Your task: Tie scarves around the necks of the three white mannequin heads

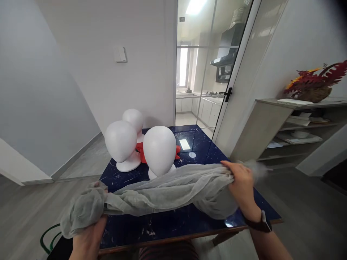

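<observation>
A long grey gauzy scarf (pixel 165 191) stretches across the near part of a dark blue marble-patterned table (pixel 168 224). My left hand (pixel 90 236) is closed on the scarf's bunched left end at the table's near left corner. My right hand (pixel 241 186) grips the scarf's right end above the table's right edge; a dark watch is on that wrist. Three white foam mannequin heads stand behind the scarf: one in the middle (pixel 159 150), one to the left (pixel 121 142), one further back (pixel 133 120). A red item (pixel 141 151) lies between them.
A shelf unit (pixel 298 126) with papers and a basket of red leaves (pixel 314 86) stands at the right. A glass door (pixel 217 72) behind the table leads to a kitchen. A green chair frame (pixel 50 238) shows at the lower left. Grey floor surrounds the table.
</observation>
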The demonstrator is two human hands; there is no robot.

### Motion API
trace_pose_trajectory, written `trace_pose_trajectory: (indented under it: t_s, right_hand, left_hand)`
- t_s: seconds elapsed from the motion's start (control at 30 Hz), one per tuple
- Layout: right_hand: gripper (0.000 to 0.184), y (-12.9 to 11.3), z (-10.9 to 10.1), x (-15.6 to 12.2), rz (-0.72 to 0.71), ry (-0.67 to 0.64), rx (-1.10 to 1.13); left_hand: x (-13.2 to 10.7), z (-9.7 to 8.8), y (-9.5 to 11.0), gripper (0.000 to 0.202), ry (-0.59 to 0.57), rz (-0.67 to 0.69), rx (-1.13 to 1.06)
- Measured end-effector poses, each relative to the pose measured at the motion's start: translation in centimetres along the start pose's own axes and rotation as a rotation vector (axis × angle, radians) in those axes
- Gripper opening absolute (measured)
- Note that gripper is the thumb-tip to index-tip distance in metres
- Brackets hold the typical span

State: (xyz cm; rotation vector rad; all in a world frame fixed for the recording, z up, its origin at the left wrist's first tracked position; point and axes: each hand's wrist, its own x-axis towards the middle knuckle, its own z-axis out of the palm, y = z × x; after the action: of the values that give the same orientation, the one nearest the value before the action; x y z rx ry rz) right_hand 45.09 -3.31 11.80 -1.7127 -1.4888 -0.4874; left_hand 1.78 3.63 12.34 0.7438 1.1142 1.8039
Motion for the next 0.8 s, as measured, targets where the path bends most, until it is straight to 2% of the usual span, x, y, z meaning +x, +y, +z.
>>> trace_pose_trajectory:
  t_s: [0.07, 0.1, 0.2, 0.27, 0.3, 0.43, 0.47, 0.5, 0.57, 0.63, 0.67, 0.73, 0.8]
  right_hand:
    - [0.029, 1.1, -0.1, 1.2, 0.095, 0.18, 0.051]
    - [0.028, 1.4, 0.2, 1.5, 0.157, 0.211, 0.1]
    - [0.032, 2.4, 1.9, 2.0, 0.323, 0.088, 0.258]
    - [0.036, 3.0, 2.7, 2.6, 0.363, 0.012, 0.321]
    - [0.038, 3.2, 2.8, 3.0, 0.359, 0.02, 0.339]
    - [0.042, 3.8, 2.3, 4.8, 0.319, 0.197, 0.345]
    - [0.043, 4.1, 2.3, 5.1, 0.319, 0.203, 0.318]
    - [0.043, 4.4, 2.5, 5.1, 0.315, 0.159, 0.294]
    - [0.044, 5.4, 3.6, 4.5, 0.3, -0.06, 0.27]
    - [0.045, 6.8, 5.0, 3.2, 0.306, -0.292, 0.255]
    - [0.046, 7.6, 5.7, 2.5, 0.334, -0.358, 0.227]
    - [0.044, 8.5, 6.3, 1.2, 0.417, -0.396, 0.152]
    - [0.038, 7.7, 5.8, 0.5, 0.465, -0.401, 0.156]
  left_hand:
    - [0.2, -0.6, -1.3, 0.022, 0.034, -0.103, -0.032]
    - [0.2, -1.0, -1.9, 0.024, 0.045, -0.159, -0.022]
    - [0.4, -2.8, -2.8, 0.024, -0.008, -0.276, 0.035]
    - [0.7, -4.0, -2.3, 0.02, -0.046, -0.246, 0.035]
    - [0.8, -4.5, -1.9, 0.018, -0.05, -0.208, 0.022]
    - [1.0, -6.1, 0.5, 0.015, 0.023, -0.021, -0.035]
    - [1.0, -6.5, 0.9, 0.015, 0.036, 0.027, -0.023]
    - [1.0, -6.8, 1.2, 0.016, 0.052, 0.071, 0.009]
    - [1.2, -7.6, 1.0, 0.022, 0.054, 0.116, 0.187]
    - [1.4, -8.6, -0.1, 0.033, -0.014, 0.135, 0.526]
    - [1.4, -9.0, -0.9, 0.037, -0.049, 0.162, 0.722]
    - [1.0, -9.4, -2.5, 0.041, -0.078, 0.272, 1.039]
    - [-0.1, -8.7, -3.8, 0.042, -0.072, 0.416, 1.149]
